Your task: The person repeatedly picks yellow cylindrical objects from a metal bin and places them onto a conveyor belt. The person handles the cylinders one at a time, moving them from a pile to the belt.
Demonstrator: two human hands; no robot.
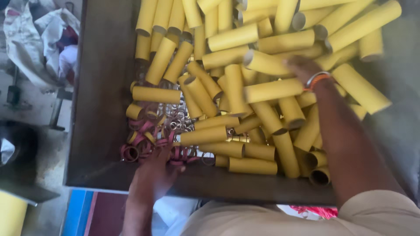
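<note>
Head view: a dark metal tray (105,87) holds a heap of yellow cardboard tubes (262,87). At the tray's near edge, the left hand (155,172) rests fingers-down on small pink and yellow rings (144,140); whether it grips any cannot be told. The right hand (302,65), bangled at the wrist, reaches among the tubes further in, its grip blurred.

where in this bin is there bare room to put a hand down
Bare room: the dark metal bin floor left of the yellow cardboard tubes, up to the left wall. Crowded: centre and right, tubes piled; pink and silver rings by the left hand.
</note>
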